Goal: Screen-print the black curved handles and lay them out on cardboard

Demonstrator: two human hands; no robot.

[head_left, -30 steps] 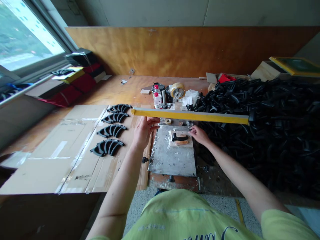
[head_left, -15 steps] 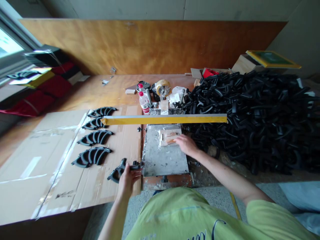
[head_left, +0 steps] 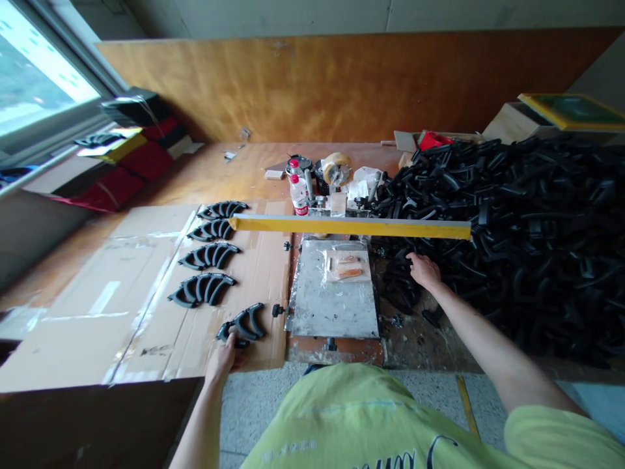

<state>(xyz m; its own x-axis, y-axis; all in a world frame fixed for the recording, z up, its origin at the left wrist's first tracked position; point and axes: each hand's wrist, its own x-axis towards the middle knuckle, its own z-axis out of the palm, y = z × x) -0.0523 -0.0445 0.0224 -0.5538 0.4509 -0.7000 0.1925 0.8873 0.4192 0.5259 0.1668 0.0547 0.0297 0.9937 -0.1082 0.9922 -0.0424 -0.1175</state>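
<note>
My left hand (head_left: 224,355) is at the front of the cardboard, its fingers closed on a curved black plastic part (head_left: 225,331) at the left end of a short row of such parts (head_left: 251,322). Some of its fingertips are hidden. My right hand (head_left: 426,270) reaches to the near left side of a large heap of black plastic parts (head_left: 498,221), with its fingers apart over loose pieces (head_left: 403,286). Between my hands lies a flat grey plate (head_left: 334,312) bearing a clear bag with orange-brown pieces (head_left: 347,266).
Several fanned rows of black parts (head_left: 202,290) lie on the cardboard (head_left: 141,339). A yellow-edged bar (head_left: 351,227) spans above the plate. Behind it stand bottles (head_left: 299,195) and a tape roll (head_left: 336,169). Dark knobs (head_left: 278,311) protrude beside the plate.
My right hand has left the bag on the plate and moved right to the heap. My left hand has carried a black part left, into the front row. The view has shifted left.
</note>
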